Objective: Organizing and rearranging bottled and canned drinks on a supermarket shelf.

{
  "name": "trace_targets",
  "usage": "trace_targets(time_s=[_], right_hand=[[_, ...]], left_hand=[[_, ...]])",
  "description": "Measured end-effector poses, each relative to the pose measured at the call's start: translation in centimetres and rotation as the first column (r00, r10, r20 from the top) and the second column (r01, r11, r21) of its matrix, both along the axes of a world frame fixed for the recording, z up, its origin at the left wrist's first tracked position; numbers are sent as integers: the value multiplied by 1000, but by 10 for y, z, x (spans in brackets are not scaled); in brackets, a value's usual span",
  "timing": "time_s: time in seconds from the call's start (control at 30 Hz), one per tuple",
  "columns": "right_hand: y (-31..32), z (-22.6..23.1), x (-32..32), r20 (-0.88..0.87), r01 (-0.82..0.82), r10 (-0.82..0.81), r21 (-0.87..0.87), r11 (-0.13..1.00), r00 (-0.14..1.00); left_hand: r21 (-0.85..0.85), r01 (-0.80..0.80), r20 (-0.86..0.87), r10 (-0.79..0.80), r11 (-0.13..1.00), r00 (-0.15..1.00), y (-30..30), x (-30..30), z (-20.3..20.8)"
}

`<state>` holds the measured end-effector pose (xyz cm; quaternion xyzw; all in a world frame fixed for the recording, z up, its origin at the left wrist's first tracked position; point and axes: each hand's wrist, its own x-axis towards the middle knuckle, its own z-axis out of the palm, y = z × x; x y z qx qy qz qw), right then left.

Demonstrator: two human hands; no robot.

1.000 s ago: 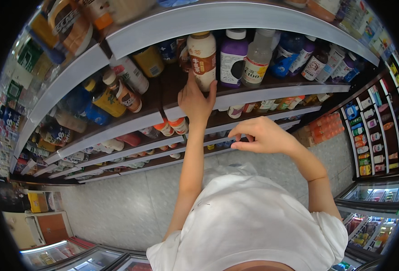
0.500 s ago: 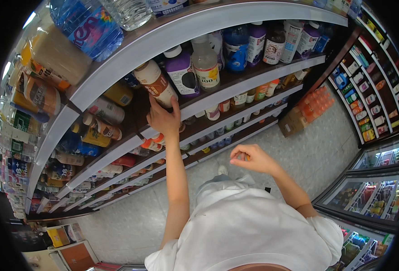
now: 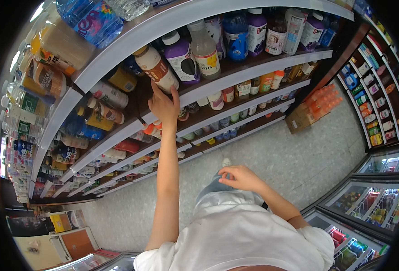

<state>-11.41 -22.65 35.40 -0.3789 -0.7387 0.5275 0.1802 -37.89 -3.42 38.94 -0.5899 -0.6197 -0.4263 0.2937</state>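
1. Head view: the left hand (image 3: 164, 108) reaches up to a shelf (image 3: 253, 77) and has its fingers around the lower part of a cream-and-brown bottle (image 3: 158, 72), the thumb on the right side and a finger on the left; the hand is grasping it.
2. Head view: that bottle is at the shelf's front edge, below the higher shelf (image 3: 177, 18), cap end up and slanting like its neighbours; whether its base rests on the board is hidden by the hand.
3. Head view: just to its right is a purple bottle (image 3: 182, 61), then a clear bottle (image 3: 206, 54) with yellow fruit on its label; a blue bottle (image 3: 235, 36) stands farther along. A yellow container (image 3: 122, 79) lies to its left, deeper in.
4. Head view: the right hand (image 3: 241, 177) hangs before the white shirt (image 3: 240, 230), well apart from the shelf, fingers loosely curled; whether they enclose anything cannot be told.
5. Head view: orange bottles (image 3: 323, 101) and a cardboard box (image 3: 299, 119) sit on the floor (image 3: 272, 149), with glass-fronted coolers (image 3: 371, 203) at the lower right.
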Motion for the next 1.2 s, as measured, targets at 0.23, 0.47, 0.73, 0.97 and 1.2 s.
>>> trace_targets(time_s=[0.23, 0.47, 0.73, 0.97, 1.2], right_hand=[[-19, -19, -3, 72, -112, 108, 52, 992, 991], [-36, -26, -8, 137, -131, 120, 82, 988, 983], [-57, -20, -12, 190, -160, 151, 28, 987, 970], [-71, -29, -7, 212, -184, 171, 43, 982, 962], [-77, -30, -6, 226, -212, 198, 36, 977, 954]], left_hand=[[13, -35, -30, 36, 999, 999, 2, 0, -2], [-6, -40, -20, 40, 999, 999, 0, -3, -6], [-10, -8, 11, 8, 1000, 1000, -2, -1, -3], [-9, -20, 7, 20, 1000, 1000, 0, -3, -6], [63, -38, -28, 40, 997, 999, 1, -3, -4]])
